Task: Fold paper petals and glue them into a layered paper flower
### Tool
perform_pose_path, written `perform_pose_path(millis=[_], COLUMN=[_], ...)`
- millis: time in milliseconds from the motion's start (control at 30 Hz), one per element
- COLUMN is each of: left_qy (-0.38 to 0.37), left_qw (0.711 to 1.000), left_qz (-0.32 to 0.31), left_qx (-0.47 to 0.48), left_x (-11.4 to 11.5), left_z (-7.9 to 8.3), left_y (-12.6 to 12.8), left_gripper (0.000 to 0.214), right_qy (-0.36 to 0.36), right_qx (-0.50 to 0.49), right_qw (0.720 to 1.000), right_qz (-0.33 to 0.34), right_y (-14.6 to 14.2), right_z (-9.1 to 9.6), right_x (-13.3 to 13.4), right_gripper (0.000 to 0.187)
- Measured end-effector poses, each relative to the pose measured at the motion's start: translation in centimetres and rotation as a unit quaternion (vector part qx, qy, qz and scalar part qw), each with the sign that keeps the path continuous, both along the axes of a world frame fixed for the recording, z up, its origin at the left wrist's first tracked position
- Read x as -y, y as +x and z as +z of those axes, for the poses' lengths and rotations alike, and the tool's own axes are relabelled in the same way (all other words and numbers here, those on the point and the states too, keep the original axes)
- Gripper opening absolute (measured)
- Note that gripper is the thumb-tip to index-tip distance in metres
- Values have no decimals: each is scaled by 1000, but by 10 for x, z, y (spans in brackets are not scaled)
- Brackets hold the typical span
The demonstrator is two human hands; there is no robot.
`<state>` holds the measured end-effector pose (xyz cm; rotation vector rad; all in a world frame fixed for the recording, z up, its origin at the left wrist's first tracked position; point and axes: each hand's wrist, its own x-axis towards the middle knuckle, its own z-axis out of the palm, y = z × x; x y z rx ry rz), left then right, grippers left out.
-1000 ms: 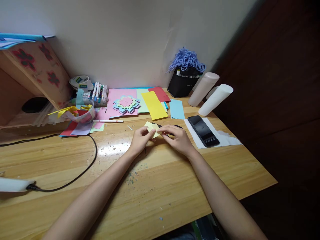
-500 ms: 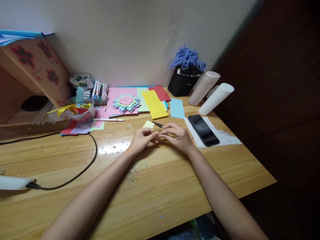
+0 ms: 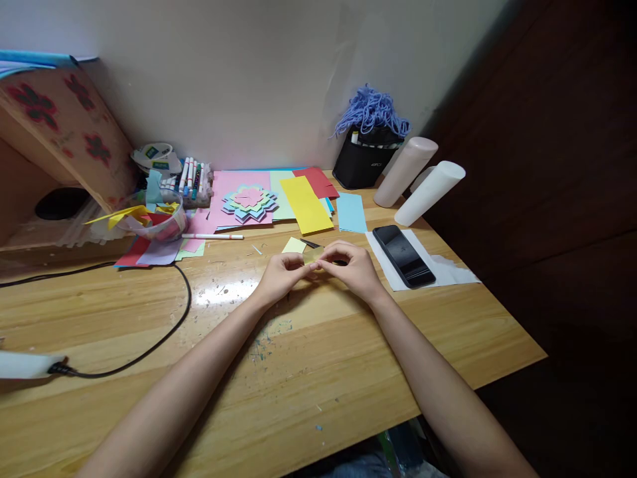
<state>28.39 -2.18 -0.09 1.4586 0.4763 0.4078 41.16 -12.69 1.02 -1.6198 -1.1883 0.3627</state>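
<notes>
My left hand [image 3: 283, 277] and my right hand [image 3: 352, 267] meet above the middle of the table, fingertips together. Between them they pinch a small piece of yellow paper [image 3: 313, 256], mostly covered by the fingers. Just behind lies a pale yellow paper square [image 3: 294, 245]. A dark pointed tool [image 3: 311, 243], perhaps scissors, pokes out beyond the hands, its rest hidden by my right hand. Farther back, a layered paper flower [image 3: 249, 202] in pink, green, blue and purple rests on pink paper [image 3: 217, 189].
Yellow [image 3: 306, 206] and light blue sheets [image 3: 351, 213] lie behind my hands. On the right are a phone [image 3: 403, 255] on white paper, two leaning cylinders [image 3: 430, 192] and a black marker bag [image 3: 365, 162]. Leftward sit a bowl of scraps [image 3: 158, 227], a marker [image 3: 213, 236] and a black cable [image 3: 185, 312].
The yellow paper between my fingers has tipped up and shows more of its face. My fingertips have drawn closer together. The view has shifted slightly.
</notes>
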Motion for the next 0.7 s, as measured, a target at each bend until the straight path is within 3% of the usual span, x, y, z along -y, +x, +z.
perform_pose_path(millis=[267, 700], left_qy=[15, 74], left_qw=[1000, 996], left_qz=[-12, 48], left_qx=[9, -16], left_x=[1, 3], left_z=[-4, -10], left_y=[1, 4], left_gripper=[29, 33], right_qy=[-26, -11], right_qx=[-76, -167], right_qw=[997, 982], right_qz=[-22, -85], right_y=[-1, 3], right_z=[-3, -10], right_x=[-1, -6], right_gripper=[21, 34])
